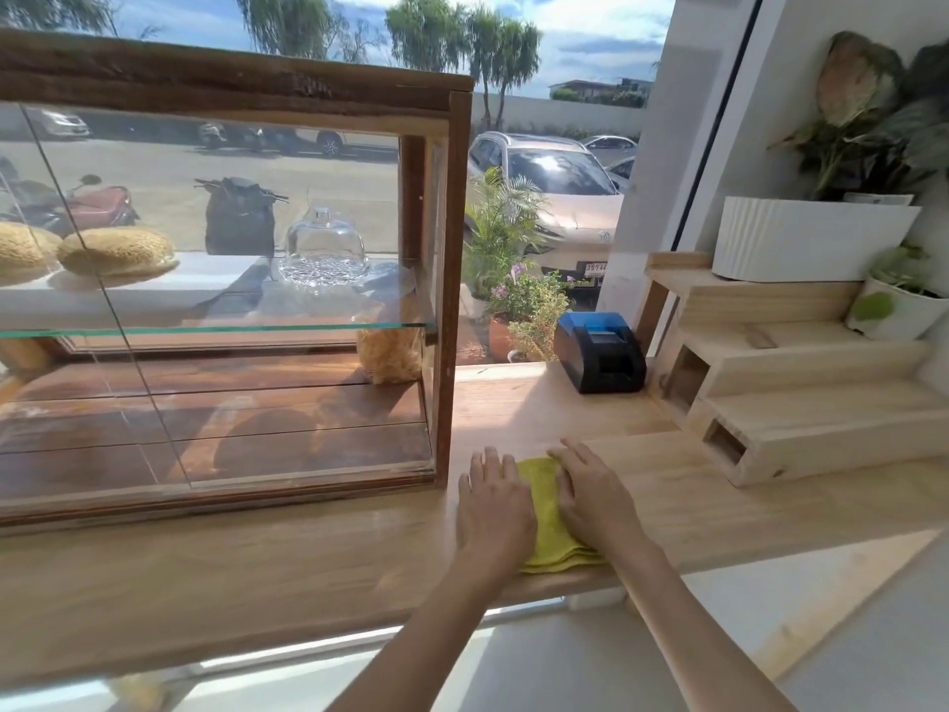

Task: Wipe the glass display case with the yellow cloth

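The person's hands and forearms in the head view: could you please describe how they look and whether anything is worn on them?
Both arms are bare as far up as the frame shows, with no sleeves in view. The left hand and the right hand carry no gloves, and no rings, watch or bracelets can be seen on the fingers or wrists. No markings show.
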Available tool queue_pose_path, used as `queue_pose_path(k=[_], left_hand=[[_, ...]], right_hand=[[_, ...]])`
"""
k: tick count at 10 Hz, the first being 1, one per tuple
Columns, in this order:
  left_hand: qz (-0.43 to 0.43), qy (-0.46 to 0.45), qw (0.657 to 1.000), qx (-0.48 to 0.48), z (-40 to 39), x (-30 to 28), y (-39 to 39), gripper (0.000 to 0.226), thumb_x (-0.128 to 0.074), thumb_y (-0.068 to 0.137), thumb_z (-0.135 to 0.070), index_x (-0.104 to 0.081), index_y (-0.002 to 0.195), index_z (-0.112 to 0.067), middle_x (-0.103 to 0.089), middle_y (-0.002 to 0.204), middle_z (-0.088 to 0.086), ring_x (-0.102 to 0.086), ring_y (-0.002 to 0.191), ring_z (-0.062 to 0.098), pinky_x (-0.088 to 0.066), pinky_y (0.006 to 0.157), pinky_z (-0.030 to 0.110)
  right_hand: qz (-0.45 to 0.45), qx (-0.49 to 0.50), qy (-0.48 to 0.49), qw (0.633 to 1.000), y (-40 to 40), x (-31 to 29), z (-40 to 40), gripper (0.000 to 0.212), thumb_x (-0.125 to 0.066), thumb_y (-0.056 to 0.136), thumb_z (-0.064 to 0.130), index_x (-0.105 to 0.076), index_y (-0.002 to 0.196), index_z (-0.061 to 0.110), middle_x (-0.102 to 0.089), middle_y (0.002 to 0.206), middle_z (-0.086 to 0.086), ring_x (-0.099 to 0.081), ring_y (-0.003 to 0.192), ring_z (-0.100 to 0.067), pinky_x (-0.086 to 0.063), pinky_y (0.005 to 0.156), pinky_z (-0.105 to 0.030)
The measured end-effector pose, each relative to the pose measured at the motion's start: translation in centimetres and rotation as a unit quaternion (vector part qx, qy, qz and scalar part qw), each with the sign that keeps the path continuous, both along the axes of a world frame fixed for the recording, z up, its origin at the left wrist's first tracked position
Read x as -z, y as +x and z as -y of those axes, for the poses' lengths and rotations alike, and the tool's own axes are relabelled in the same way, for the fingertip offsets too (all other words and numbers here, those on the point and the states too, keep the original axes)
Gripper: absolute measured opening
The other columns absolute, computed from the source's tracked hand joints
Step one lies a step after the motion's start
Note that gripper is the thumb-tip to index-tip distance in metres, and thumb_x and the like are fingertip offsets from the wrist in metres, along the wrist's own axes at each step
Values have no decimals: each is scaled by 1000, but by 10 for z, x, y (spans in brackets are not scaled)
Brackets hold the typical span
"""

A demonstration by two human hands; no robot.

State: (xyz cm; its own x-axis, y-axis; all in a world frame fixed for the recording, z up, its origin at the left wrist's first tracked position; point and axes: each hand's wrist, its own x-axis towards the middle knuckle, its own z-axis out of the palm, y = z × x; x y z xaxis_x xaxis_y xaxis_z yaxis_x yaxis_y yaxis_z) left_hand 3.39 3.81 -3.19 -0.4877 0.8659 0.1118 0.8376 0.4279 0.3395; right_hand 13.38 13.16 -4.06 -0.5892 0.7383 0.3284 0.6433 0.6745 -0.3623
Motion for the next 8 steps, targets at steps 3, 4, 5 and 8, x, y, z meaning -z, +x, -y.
queue_pose_path(k=[3, 4, 5, 8], left_hand=[[47, -53, 997, -2, 13, 27, -4, 85, 21, 75, -50, 10, 150, -12, 17, 157, 0, 15, 144, 12, 10, 114, 40], [52, -50, 997, -4, 14, 28, -4, 67, 6, 91, -45, 12, 150, -13, 19, 156, -3, 16, 143, 10, 13, 113, 40], [50, -57, 997, -9, 13, 27, -2, 70, 11, 87, -46, 13, 149, -14, 20, 156, -3, 17, 143, 10, 14, 113, 42], [55, -9, 998, -2, 24, 28, -7, 97, 20, 66, -57, 4, 151, -13, 10, 158, 2, 8, 145, 11, 8, 115, 35]], right_hand=[[206, -20, -108, 972, 13, 5, 3, 53, -16, 102, 41, 1, 152, 29, 9, 158, 14, 9, 145, -5, 3, 118, -41], [207, -16, -109, 972, 17, 7, 0, 55, -15, 102, 43, 4, 151, 29, 10, 158, 15, 10, 144, -3, 5, 118, -40], [210, -12, -112, 971, 19, 8, -1, 56, -14, 102, 44, 6, 151, 27, 11, 158, 14, 10, 144, -3, 5, 119, -38], [16, -15, -148, 989, 21, 5, 0, 55, -31, 101, 42, -20, 151, 20, -10, 160, 3, -4, 146, -10, -3, 119, -33]])
